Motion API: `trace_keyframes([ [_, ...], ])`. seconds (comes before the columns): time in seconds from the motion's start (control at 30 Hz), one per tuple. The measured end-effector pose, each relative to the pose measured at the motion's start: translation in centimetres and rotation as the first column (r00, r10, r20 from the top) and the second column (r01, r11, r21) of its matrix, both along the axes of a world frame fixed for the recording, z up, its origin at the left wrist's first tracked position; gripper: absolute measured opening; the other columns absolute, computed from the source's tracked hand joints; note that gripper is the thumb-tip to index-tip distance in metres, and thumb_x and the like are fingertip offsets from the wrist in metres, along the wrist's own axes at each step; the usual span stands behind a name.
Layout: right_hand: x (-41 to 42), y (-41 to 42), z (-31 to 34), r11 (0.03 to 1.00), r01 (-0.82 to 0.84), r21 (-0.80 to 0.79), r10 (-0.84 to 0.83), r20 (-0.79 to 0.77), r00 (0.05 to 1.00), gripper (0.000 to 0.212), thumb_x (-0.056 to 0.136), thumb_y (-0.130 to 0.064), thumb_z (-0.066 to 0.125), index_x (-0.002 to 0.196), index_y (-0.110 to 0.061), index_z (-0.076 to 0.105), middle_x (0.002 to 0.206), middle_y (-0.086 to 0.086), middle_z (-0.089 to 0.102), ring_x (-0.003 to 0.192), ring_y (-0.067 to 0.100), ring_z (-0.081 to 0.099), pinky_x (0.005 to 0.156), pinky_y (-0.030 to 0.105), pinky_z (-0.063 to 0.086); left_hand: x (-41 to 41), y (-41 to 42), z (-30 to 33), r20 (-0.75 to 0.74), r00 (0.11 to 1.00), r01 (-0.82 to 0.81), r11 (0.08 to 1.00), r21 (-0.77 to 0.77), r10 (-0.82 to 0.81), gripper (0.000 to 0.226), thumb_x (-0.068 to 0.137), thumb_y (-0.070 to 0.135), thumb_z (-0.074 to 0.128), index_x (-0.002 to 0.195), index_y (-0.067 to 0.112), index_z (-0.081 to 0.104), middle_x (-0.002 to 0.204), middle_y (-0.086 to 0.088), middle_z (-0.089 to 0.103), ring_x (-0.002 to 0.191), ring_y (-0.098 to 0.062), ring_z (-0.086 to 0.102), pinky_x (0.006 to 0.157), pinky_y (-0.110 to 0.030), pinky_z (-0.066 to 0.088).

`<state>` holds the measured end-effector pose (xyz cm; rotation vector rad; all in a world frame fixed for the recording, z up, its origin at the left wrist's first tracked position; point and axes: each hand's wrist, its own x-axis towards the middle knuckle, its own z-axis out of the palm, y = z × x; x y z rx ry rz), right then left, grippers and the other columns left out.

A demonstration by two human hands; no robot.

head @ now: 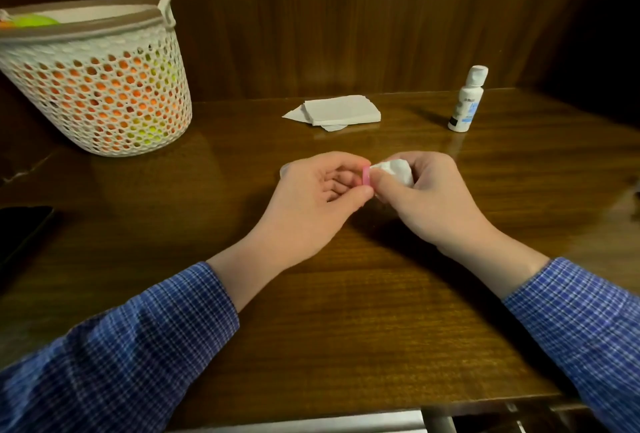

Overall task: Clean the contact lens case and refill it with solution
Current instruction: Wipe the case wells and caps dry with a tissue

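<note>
Pink cap [366, 179] pinched in left hand [325, 197], tissue [398, 171] in right hand [426, 197]

My left hand [329, 186] pinches the small pink lens-case piece [366, 179] on edge against the wadded white tissue [396, 171]. The capped white solution bottle [465, 101] stands upright at two o'clock.

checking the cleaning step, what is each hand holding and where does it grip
The left hand pinches a small pink piece, likely a case cap, by its rim between thumb and fingertips. The right hand grips a wadded white tissue pressed against it.
</note>
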<state>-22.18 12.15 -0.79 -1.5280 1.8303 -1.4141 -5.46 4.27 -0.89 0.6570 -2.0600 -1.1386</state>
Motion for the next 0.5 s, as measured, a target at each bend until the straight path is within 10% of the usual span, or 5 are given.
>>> trace_keyframes([
  [0.5, 0.1, 0.7, -0.2, 0.936, -0.212, -0.280, 0.057, -0.474, 0.879, 0.006, 0.093, -0.009, 0.071, 0.098, -0.008, 0.075, 0.093, 0.002, 0.067, 0.086, 0.010, 0.063, 0.072, 0.021, 0.053, 1.7, -0.7, 1.5, 0.094, 0.925, 0.320, 0.886, 0.335, -0.369, 0.027, 0.105, 0.019, 0.051, 0.098, 0.021, 0.076, 0.087, -0.001, 0.075, 0.077, -0.014, 0.068, 0.069, -0.023, 0.056],
])
